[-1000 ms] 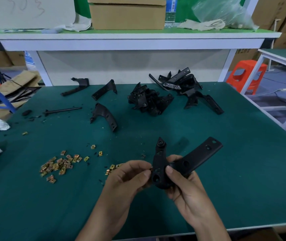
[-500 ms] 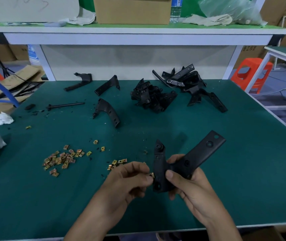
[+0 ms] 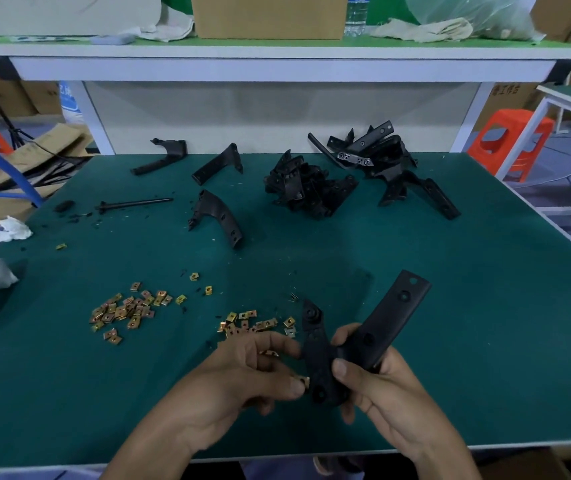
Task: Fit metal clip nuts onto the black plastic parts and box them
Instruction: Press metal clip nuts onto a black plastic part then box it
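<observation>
Right hand (image 3: 381,386): grips black plastic part (image 3: 391,317) at its bend, lower centre, above bench (image 3: 485,306).
Left hand (image 3: 242,375): pinches clip nut (image 3: 302,380) against the part's lower left edge.
Loose clip nuts (image 3: 128,311): scattered lower left, more just above the left hand.
Spare parts (image 3: 306,188): heaped upper centre.
Cardboard box (image 3: 270,15): shelf, top centre.

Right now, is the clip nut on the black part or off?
Not seated: left hand pinches the clip nut at the edge of the black part, beside its hole.
</observation>
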Motion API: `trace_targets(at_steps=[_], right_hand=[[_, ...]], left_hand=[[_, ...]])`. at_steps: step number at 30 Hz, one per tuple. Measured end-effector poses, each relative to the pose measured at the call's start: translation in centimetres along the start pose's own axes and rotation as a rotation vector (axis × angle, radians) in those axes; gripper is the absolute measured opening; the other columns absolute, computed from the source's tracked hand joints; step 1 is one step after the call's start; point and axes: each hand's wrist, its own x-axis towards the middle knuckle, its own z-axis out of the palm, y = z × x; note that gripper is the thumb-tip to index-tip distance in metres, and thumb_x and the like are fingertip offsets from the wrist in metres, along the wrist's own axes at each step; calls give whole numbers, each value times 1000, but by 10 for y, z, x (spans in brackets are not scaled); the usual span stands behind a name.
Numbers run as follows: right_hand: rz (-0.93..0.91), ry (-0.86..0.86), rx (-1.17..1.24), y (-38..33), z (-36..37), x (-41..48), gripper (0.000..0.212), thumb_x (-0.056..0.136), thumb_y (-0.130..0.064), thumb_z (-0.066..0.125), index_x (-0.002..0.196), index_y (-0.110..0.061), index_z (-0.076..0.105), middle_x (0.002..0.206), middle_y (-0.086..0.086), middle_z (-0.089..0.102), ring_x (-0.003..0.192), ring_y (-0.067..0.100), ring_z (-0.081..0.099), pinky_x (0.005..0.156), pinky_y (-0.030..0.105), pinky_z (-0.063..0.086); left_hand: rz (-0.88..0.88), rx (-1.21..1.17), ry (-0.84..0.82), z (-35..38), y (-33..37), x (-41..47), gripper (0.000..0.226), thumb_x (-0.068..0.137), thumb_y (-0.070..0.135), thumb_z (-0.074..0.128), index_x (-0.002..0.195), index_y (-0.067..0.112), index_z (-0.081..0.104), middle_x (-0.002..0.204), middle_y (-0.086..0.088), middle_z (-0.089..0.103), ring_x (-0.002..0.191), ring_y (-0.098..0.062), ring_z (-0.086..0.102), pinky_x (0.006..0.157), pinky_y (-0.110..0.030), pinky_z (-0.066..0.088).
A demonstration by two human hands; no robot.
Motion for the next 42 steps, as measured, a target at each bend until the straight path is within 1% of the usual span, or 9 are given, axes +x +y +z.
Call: trace_targets(at_steps=[5, 9, 14, 19, 23, 26, 29, 37, 42], right_hand=[[-48, -13, -33, -6, -2, 3, 32, 69, -16, 88, 95, -18, 69, 82, 11, 67, 64, 25, 68, 40, 29, 49], [-78, 1, -59, -6, 0, 4, 34, 68, -20, 89, 95, -19, 68, 85, 11, 67, 68, 26, 68, 42, 30, 50], [-71, -13, -148, -1, -1, 6, 51, 69, -18, 85, 106, -5, 53, 83, 11, 66, 68, 28, 67, 43, 31, 49], [-95, 16, -187, 5, -7, 8, 45, 73, -19, 87, 105, -10, 57, 85, 11, 69, 71, 26, 69, 48, 31, 51], [-147, 140, -60, 8, -12, 19, 17, 78, -14, 78, 90, -18, 66, 79, 11, 65, 61, 18, 64, 44, 30, 51], [-173, 226, 101, 8, -16, 29, 6, 84, -17, 66, 90, -17, 64, 76, 10, 66, 55, 14, 60, 44, 27, 50], [-161, 262, 154, 11, -20, 31, 5, 85, -18, 65, 89, -20, 67, 78, 8, 67, 58, 14, 61, 44, 25, 50], [-125, 246, 108, 18, -23, 29, 5, 83, -26, 71, 86, -24, 70, 79, 11, 68, 59, 15, 63, 46, 27, 52], [-115, 214, 119, 16, -23, 24, 19, 76, -36, 85, 84, -27, 70, 75, 4, 67, 54, 12, 60, 40, 24, 46]], left_hand=[[-1, -121, 88, 5, -8, 6, 47, 59, -3, 83, 102, 6, 66, 68, -7, 67, 51, -10, 57, 43, -20, 41], [0, -253, 130, 6, -17, 7, 33, 58, -6, 85, 83, 14, 78, 65, -6, 62, 46, -11, 49, 42, -21, 42], [8, -223, 70, 7, -26, 8, 33, 57, 3, 84, 87, 18, 80, 60, -3, 57, 45, -9, 45, 42, -19, 36], [22, -54, 70, 6, -25, 14, 35, 63, 12, 84, 96, 23, 79, 64, -1, 62, 47, -10, 49, 42, -19, 35], [198, 233, 113, 1, -17, 38, 14, 89, 26, 71, 100, 26, 79, 84, 7, 74, 73, -6, 65, 59, -18, 47], [396, 926, 465, -14, -18, 71, 18, 100, 27, 60, 108, 30, 76, 102, 11, 73, 99, -10, 63, 87, -23, 45], [422, 1311, 531, -25, -31, 90, 25, 100, 35, 58, 118, 26, 72, 109, 0, 64, 101, -22, 47, 94, -29, 39], [455, 1223, 464, -23, -34, 95, 8, 100, 23, 55, 95, 21, 62, 93, 7, 63, 88, -15, 46, 87, -32, 39], [454, 936, 465, -15, -23, 76, 19, 105, 25, 48, 117, 26, 63, 105, 15, 66, 98, -2, 57, 79, -9, 38]])
